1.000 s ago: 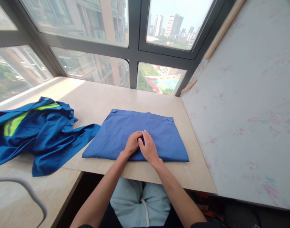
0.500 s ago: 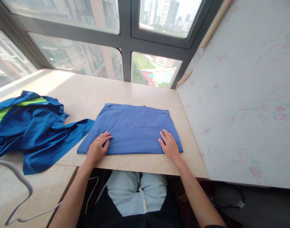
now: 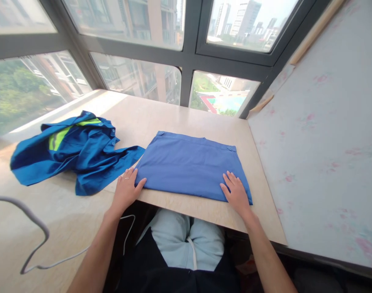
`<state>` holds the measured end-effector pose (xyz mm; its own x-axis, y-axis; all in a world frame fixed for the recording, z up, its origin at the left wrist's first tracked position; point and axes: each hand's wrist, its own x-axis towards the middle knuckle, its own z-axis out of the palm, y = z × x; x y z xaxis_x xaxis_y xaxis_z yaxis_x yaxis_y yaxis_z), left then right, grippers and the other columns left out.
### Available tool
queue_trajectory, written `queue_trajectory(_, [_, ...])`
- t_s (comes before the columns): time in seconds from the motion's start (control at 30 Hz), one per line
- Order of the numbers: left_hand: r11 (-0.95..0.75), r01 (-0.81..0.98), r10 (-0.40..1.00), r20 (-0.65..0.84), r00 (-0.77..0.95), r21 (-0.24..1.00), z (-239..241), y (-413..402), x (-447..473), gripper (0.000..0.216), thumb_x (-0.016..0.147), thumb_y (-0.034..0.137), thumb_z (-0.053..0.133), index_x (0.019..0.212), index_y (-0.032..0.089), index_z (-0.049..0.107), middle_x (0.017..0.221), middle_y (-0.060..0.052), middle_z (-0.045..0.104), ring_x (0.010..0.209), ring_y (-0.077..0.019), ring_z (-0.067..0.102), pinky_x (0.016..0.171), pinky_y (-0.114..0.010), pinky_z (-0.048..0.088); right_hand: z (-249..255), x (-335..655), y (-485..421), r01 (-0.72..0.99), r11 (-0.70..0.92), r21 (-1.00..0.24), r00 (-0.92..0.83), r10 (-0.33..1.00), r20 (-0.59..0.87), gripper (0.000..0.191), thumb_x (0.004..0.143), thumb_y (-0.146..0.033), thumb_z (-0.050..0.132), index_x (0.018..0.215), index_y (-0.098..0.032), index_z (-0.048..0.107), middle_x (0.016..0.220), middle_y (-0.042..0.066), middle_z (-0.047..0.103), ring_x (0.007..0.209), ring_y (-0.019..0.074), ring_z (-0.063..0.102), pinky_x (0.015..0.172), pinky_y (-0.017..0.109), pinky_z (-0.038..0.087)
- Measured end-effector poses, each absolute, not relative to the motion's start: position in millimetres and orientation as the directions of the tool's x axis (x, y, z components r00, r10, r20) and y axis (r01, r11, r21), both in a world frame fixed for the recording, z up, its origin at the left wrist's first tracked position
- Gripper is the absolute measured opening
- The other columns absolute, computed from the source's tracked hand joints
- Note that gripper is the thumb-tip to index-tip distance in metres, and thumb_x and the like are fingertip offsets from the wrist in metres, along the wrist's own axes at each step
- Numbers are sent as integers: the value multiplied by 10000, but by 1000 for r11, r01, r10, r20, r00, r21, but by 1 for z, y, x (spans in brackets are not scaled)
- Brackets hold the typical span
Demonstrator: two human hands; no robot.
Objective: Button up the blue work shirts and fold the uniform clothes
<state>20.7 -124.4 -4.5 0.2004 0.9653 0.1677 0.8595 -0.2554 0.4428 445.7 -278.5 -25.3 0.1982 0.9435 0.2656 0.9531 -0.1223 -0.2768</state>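
A folded blue garment (image 3: 188, 167) lies flat on the wooden table, its far edge a band with a button near each end. My left hand (image 3: 126, 189) rests at the garment's near left corner, fingers spread, thumb on the cloth's edge and a ring on one finger. On the near right part of the cloth lies my right hand (image 3: 235, 193), palm down with fingers apart. Left of the garment, a crumpled darker blue work jacket (image 3: 88, 150) with a yellow-green stripe and buttons reaches one sleeve towards it.
The pale wooden tabletop (image 3: 161, 113) runs up to the windows (image 3: 143, 77). A flowered wall panel (image 3: 320, 154) borders it on the right. A grey cable (image 3: 36, 221) loops over the left front, and my legs (image 3: 186, 244) are below the table edge.
The view has swung left, showing more of the jacket. My left hand has slid off the cloth's top to its left corner. My right hand stays on the right part.
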Motion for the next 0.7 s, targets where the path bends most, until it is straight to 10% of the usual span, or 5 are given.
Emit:
queue_trajectory(0.13, [-87,686,995,100,21,723,9,-137,20,546,760,459,656,1215,169,573,1340,-179,577,1318,-356,476,1145,-539,311,-26,446,-292,959,-148,-241,204,953,225,556,994,-449,334,1413,-132,518,1517,154,440,1434,289,365,1173,530,268])
queue_trajectory(0.27, [190,138,944,-143,-298,972,31,-156,30,578,706,314,737,1226,214,506,1310,-141,549,1226,-297,552,1068,-505,442,-27,444,-307,955,-187,-231,235,951,203,563,987,-457,322,1430,-158,498,1535,134,419,1443,283,347,1178,526,253])
queue_trajectory(0.43, [201,-473,820,-412,-398,858,55,-181,40,221,752,125,603,946,195,524,998,-57,595,1045,-164,629,1048,-391,492,-29,446,-311,943,-198,-269,257,945,204,602,974,-497,297,1409,-145,518,1523,139,436,1433,282,360,1176,519,251])
queue_trajectory(0.7, [404,-734,719,-686,-115,546,63,-172,48,173,762,38,520,898,128,575,994,-131,640,957,-174,674,924,-317,568,-27,437,-299,889,-274,-367,354,920,169,648,922,-557,365,1338,-110,582,1500,192,448,1426,336,357,1160,595,230])
